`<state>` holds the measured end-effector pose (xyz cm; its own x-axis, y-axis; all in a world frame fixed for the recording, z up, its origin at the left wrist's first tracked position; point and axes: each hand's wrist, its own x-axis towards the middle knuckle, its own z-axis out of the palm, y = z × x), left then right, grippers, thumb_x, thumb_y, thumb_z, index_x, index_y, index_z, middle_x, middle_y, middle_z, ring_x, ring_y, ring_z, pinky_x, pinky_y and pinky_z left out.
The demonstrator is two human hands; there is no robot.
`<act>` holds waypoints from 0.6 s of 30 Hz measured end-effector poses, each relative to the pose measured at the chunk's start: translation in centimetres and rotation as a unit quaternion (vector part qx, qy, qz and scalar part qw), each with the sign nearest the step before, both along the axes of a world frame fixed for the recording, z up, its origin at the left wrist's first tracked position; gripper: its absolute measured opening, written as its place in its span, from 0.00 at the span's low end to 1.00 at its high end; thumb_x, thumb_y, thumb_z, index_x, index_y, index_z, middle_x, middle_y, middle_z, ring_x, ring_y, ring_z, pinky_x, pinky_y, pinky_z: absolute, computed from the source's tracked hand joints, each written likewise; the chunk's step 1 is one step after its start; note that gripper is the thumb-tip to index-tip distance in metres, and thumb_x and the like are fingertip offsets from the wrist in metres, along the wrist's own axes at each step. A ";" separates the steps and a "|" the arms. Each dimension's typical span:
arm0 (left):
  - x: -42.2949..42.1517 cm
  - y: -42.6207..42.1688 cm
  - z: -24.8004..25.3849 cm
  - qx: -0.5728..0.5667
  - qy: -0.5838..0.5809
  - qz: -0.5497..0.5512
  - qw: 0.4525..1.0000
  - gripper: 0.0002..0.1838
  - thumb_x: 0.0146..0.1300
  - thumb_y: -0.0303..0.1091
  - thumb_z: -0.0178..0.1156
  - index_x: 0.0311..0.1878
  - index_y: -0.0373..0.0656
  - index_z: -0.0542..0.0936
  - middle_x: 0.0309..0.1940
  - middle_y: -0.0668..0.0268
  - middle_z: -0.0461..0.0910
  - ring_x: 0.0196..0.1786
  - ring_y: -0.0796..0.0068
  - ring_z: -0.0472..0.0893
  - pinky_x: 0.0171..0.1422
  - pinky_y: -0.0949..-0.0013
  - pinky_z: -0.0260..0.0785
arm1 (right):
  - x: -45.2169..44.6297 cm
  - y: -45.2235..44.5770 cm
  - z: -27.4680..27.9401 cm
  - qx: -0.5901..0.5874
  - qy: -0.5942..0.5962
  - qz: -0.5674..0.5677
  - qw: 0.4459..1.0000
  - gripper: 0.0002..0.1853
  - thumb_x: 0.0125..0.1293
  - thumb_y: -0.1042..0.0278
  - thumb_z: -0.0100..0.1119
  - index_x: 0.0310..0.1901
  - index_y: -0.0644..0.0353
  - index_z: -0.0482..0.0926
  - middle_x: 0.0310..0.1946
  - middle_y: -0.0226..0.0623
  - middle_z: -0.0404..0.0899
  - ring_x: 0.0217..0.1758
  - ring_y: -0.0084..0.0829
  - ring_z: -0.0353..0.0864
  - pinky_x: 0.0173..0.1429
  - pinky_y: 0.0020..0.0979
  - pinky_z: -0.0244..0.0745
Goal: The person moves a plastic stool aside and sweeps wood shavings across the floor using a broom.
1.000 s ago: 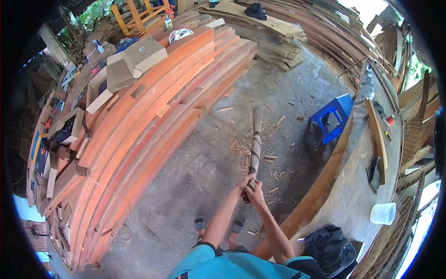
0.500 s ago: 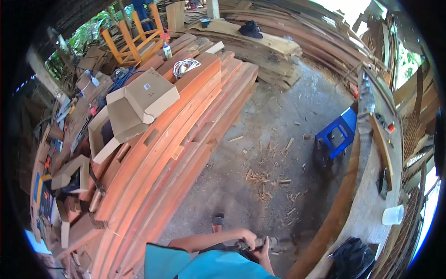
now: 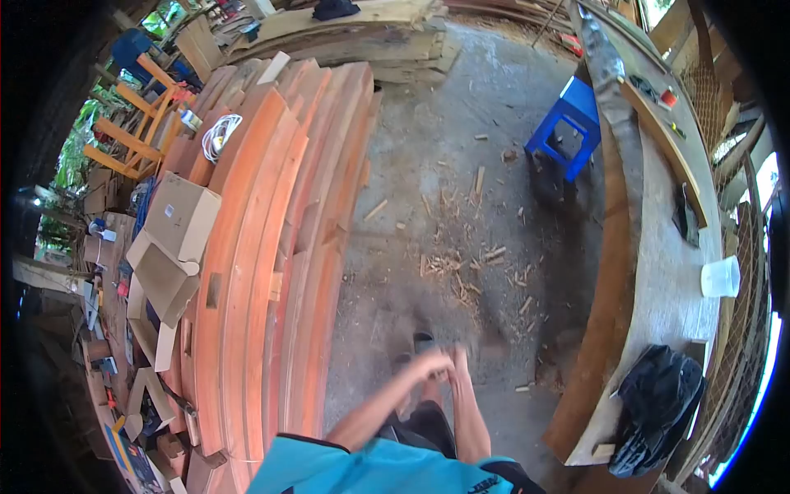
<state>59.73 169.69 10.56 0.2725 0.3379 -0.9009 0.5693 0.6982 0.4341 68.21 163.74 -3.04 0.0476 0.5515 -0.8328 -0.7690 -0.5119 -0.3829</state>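
Over floor (image 3: 395, 263), hands (image 3: 434, 362) blurred, shirt lettering (image 3: 485, 484) unreadable

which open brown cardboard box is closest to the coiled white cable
The larger brown cardboard box, with its lid swung open; the smaller box lies farther from the coiled white cable.

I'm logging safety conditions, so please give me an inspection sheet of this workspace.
Surface: grey floor, wood scraps scattered across it.
Job's things: anything held is too blurred to tell.
Clutter: open cardboard box at left; black bundle on the right-hand slab.
Hands: left hand and right hand close together, motion-blurred; grip unclear.
Cables: coiled white cable on stacked boards.
Surroundings: translucent tub on the slab, blue stool near it.
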 end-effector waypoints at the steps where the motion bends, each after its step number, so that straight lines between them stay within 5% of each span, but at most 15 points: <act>1: -0.5 2.5 0.4 0.040 -0.035 0.031 0.998 0.05 0.41 0.28 0.52 0.15 0.38 0.71 0.05 0.61 0.67 0.09 0.73 0.70 0.09 0.69 0.58 | -0.2 3.9 -2.3 0.127 0.168 -0.017 0.977 0.07 0.51 0.64 0.44 0.25 0.57 0.69 0.22 0.30 0.68 0.23 0.26 0.66 0.27 0.27 0.64; 2: 0.1 5.1 3.3 0.071 -0.040 0.096 0.992 0.13 0.43 0.32 0.53 0.32 0.32 0.71 0.13 0.56 0.72 0.16 0.68 0.74 0.17 0.66 0.65 | 0.3 8.0 -6.0 0.117 0.082 0.068 0.987 0.05 0.50 0.65 0.45 0.26 0.55 0.68 0.20 0.30 0.66 0.25 0.27 0.67 0.28 0.30 0.64; 3: 1.5 5.6 1.6 0.274 0.033 0.117 0.954 0.30 0.46 0.38 0.52 0.50 0.28 0.58 0.34 0.44 0.71 0.32 0.58 0.76 0.32 0.64 0.68 | 0.0 13.1 7.7 0.047 -0.080 0.081 0.992 0.07 0.50 0.64 0.45 0.25 0.56 0.69 0.19 0.31 0.68 0.22 0.28 0.68 0.27 0.29 0.65; 4: 2.5 7.4 0.4 0.301 0.055 0.066 0.950 0.37 0.48 0.41 0.51 0.54 0.26 0.48 0.49 0.39 0.57 0.46 0.52 0.68 0.46 0.64 0.64 | 1.1 16.1 7.4 -0.013 -0.018 0.125 0.992 0.09 0.49 0.61 0.45 0.24 0.58 0.68 0.15 0.33 0.68 0.17 0.30 0.68 0.24 0.29 0.65; 5: 3.6 8.8 -3.3 0.373 0.084 0.107 0.918 0.38 0.48 0.39 0.52 0.56 0.31 0.45 0.45 0.40 0.63 0.52 0.53 0.64 0.52 0.64 0.58 | 2.0 18.1 7.7 0.067 0.163 0.164 0.971 0.12 0.49 0.57 0.45 0.21 0.59 0.67 0.13 0.35 0.68 0.15 0.32 0.68 0.22 0.29 0.66; 6: 3.8 10.1 -1.5 0.360 0.083 0.122 0.921 0.38 0.49 0.37 0.50 0.56 0.32 0.41 0.39 0.45 0.68 0.40 0.55 0.72 0.40 0.64 0.66 | 1.7 20.6 8.2 0.084 0.181 0.129 0.971 0.13 0.49 0.56 0.46 0.19 0.58 0.67 0.12 0.35 0.68 0.15 0.32 0.68 0.22 0.29 0.66; 9: -0.8 12.4 4.1 0.268 -0.024 -0.015 0.963 0.37 0.50 0.34 0.49 0.57 0.33 0.38 0.30 0.53 0.70 0.24 0.68 0.72 0.23 0.70 0.65 | -1.3 21.4 10.7 0.086 0.253 -0.007 0.964 0.15 0.48 0.53 0.48 0.18 0.57 0.66 0.11 0.35 0.68 0.16 0.31 0.69 0.23 0.30 0.68; 10: -2.4 12.2 6.5 0.243 -0.061 -0.044 0.967 0.37 0.50 0.33 0.49 0.57 0.34 0.37 0.27 0.56 0.70 0.19 0.72 0.71 0.18 0.72 0.64 | -2.5 19.4 13.8 0.126 0.132 -0.006 0.983 0.14 0.48 0.54 0.49 0.20 0.57 0.67 0.12 0.34 0.67 0.16 0.31 0.69 0.24 0.30 0.68; 11: -3.8 11.2 8.7 0.232 -0.096 -0.049 0.967 0.37 0.51 0.32 0.48 0.57 0.35 0.37 0.23 0.60 0.70 0.15 0.78 0.69 0.12 0.75 0.61 | -3.6 17.5 12.5 0.124 0.184 -0.030 0.975 0.14 0.49 0.54 0.48 0.20 0.57 0.69 0.14 0.34 0.70 0.18 0.32 0.70 0.28 0.32 0.68; 12: -5.1 10.4 9.2 0.145 -0.106 -0.065 0.982 0.35 0.51 0.33 0.49 0.56 0.35 0.40 0.24 0.61 0.70 0.14 0.78 0.69 0.13 0.75 0.62 | -4.4 15.3 11.8 0.110 0.254 -0.066 0.959 0.14 0.49 0.53 0.49 0.24 0.57 0.70 0.18 0.35 0.71 0.21 0.33 0.71 0.31 0.33 0.68; 14: -5.9 8.3 9.2 -0.007 -0.105 -0.087 0.991 0.26 0.51 0.33 0.50 0.51 0.35 0.52 0.22 0.64 0.70 0.14 0.78 0.68 0.13 0.76 0.62 | -4.8 10.2 13.6 0.021 0.208 -0.096 0.973 0.15 0.49 0.54 0.50 0.29 0.59 0.69 0.23 0.35 0.70 0.26 0.33 0.71 0.34 0.33 0.68; 18: -1.9 2.1 5.4 -0.237 -0.105 -0.108 0.960 0.08 0.48 0.34 0.53 0.24 0.39 0.70 0.13 0.67 0.69 0.12 0.81 0.68 0.13 0.80 0.59 | -2.3 -1.4 7.9 -0.167 0.020 -0.047 0.985 0.22 0.49 0.47 0.37 0.29 0.61 0.66 0.18 0.37 0.66 0.13 0.33 0.62 0.12 0.31 0.57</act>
<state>57.82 171.80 15.91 0.4831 -0.1812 -0.8566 0.6569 0.7218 0.2179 65.91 162.33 4.90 0.0497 0.2408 -0.9693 -0.8301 -0.5297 -0.1742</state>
